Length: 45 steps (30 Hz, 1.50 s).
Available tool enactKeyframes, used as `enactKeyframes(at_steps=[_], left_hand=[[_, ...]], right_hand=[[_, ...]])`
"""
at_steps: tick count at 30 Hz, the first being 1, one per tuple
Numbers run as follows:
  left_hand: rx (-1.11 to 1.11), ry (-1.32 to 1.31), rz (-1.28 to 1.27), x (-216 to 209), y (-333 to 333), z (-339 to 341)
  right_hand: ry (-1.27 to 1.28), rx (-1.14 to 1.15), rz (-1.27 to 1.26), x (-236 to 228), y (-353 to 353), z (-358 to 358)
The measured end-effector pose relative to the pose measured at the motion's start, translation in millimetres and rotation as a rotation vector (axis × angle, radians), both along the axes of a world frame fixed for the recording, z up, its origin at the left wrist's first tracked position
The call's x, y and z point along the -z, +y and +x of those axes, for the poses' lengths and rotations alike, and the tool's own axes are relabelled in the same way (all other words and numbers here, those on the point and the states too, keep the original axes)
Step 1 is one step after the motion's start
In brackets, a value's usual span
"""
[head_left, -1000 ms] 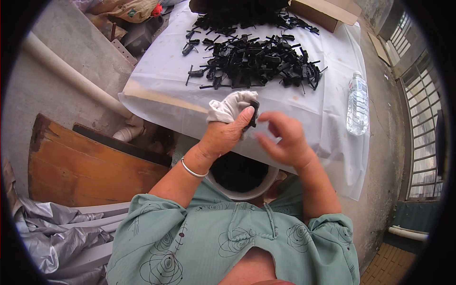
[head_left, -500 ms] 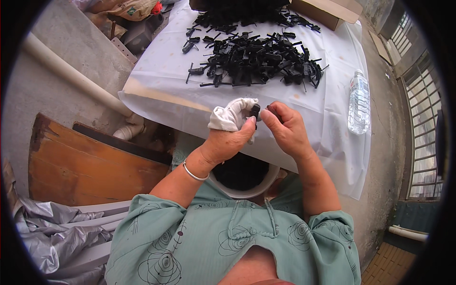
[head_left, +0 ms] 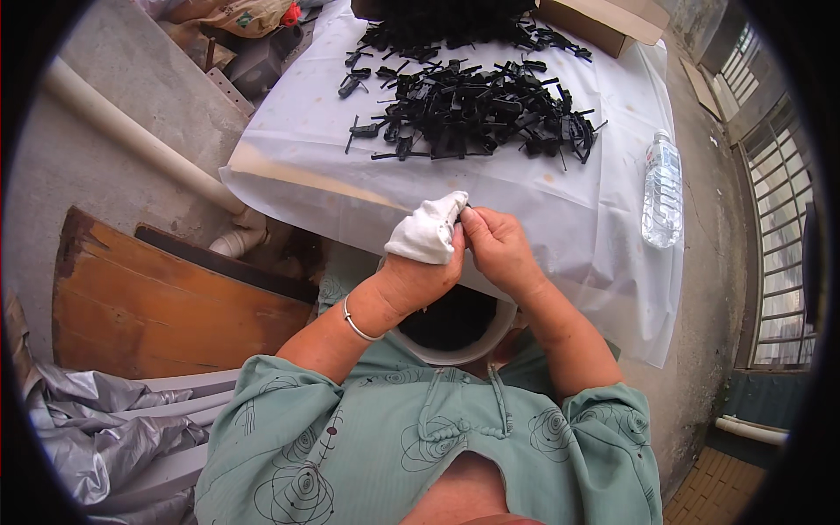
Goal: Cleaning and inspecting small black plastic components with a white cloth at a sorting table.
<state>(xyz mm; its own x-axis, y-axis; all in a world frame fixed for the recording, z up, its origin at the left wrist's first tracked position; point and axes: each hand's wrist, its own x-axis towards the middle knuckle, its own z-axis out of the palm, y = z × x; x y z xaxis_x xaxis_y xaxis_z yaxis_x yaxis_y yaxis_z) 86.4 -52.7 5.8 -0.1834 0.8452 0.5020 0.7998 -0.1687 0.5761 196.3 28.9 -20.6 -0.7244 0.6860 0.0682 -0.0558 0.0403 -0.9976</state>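
My left hand point(head_left: 430, 262), its fingers covered by a white cloth glove point(head_left: 426, 229), is closed round a small black plastic part point(head_left: 465, 208). Only a dark sliver of that part shows between the hands. Pressed up against it, my right hand point(head_left: 500, 249) is bare and pinches at the part with thumb and fingers. Both hands meet over the near edge of the table. Just below them, between my legs, a white bucket point(head_left: 507, 325) holds a dark mass of black pieces point(head_left: 448, 320). Beyond my hands lies a heap of black plastic parts point(head_left: 472, 105) with thin stems.
White sheeting point(head_left: 297, 131) covers the table. At its right edge a clear plastic bottle point(head_left: 662, 192) stands, and a cardboard box point(head_left: 604, 26) sits at the far right. A wooden board point(head_left: 175, 297) and a pale pipe point(head_left: 140, 136) are on the left; a barred window point(head_left: 783, 245) is on the right.
My right hand has moved left and come together with the left hand. The left hand has turned, and the black part is now mostly hidden.
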Motion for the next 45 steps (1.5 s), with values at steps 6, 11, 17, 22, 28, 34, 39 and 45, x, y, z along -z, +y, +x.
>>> enactKeyframes(at_steps=[6, 11, 17, 22, 28, 34, 39, 45], left_hand=[[0.128, -0.542, -0.006, 3, 7, -8], [0.253, -1.173, -0.162, -6, 9, -19], [0.242, -0.783, -0.334, -13, 6, -12], [0.367, -0.9, -0.367, -20, 3, -5], [0.281, -0.599, -0.103, -4, 9, -7], [0.126, -0.286, -0.15, -7, 1, -2], [0.066, -0.25, 0.057, 3, -4, -11], [0.21, -0.337, -0.27, -21, -19, -26]], right_hand=[[-0.046, -0.032, 0.174, -18, 17, 16], [-0.247, -0.094, 0.58, -26, 23, 25], [0.081, 0.065, 0.541, -21, 26, 22], [0.001, 0.004, 0.269, -24, 22, 22], [-0.04, -0.064, 0.419, -21, 17, 19], [-0.058, -0.034, 0.423, -20, 7, 4], [0.023, -0.004, 0.359, -16, -1, -13], [-0.085, -0.359, 0.351, -27, 32, -14]])
